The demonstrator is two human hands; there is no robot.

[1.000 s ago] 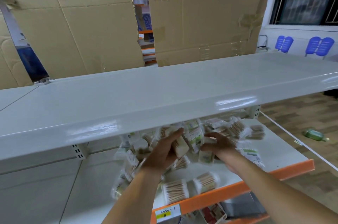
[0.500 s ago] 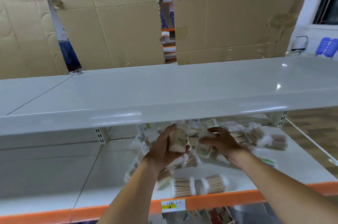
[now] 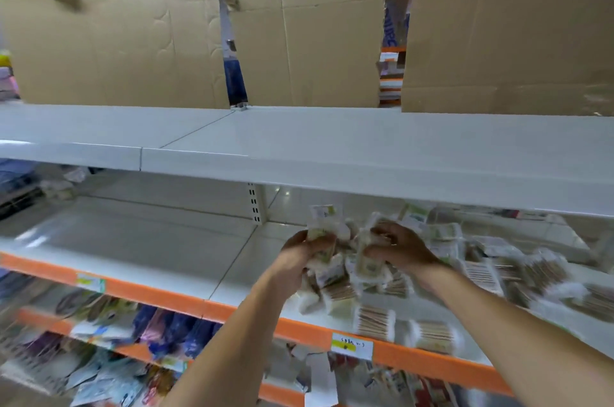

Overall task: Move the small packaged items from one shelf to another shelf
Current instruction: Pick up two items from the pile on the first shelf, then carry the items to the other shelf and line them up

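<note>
Both hands grip clutches of small packets above the heap on the orange-edged shelf (image 3: 232, 308): the left hand (image 3: 299, 252) and the right hand (image 3: 403, 249). Overfull fistfuls could shed packets (image 3: 335, 267) onto that heap or past its edge.

White orange-edged shelf (image 3: 186, 277), packets (image 3: 491, 270) heaped at right
</note>
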